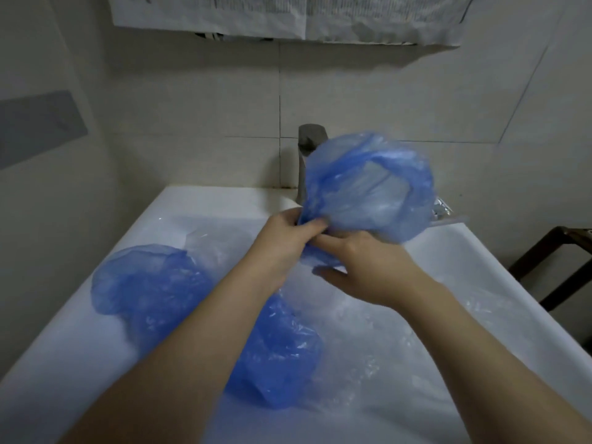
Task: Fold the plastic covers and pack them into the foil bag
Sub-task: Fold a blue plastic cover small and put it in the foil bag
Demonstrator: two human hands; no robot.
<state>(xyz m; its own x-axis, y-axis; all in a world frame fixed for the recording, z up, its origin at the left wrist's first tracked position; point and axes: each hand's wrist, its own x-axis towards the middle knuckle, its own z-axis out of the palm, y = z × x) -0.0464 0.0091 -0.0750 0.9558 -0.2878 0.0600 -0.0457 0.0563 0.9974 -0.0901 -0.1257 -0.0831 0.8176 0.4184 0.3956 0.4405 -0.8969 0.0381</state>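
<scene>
A puffed-up blue plastic cover (368,187) is held above the white sink, in front of the tap. My left hand (282,241) pinches its gathered lower edge. My right hand (362,264) grips the same bunched edge from the right, fingers curled under it. A second blue cover (144,280) lies crumpled on the sink's left side. A third blue cover (275,354) lies under my left forearm, partly hidden. A crinkled silvery thing (442,209), perhaps the foil bag, peeks out behind the held cover.
Clear plastic film (378,357) lies crumpled over the white sink (64,363) on the right. A grey tap (307,145) stands at the back against a tiled wall. A dark wooden chair (557,264) is at the far right. Paper sheets (288,14) hang above.
</scene>
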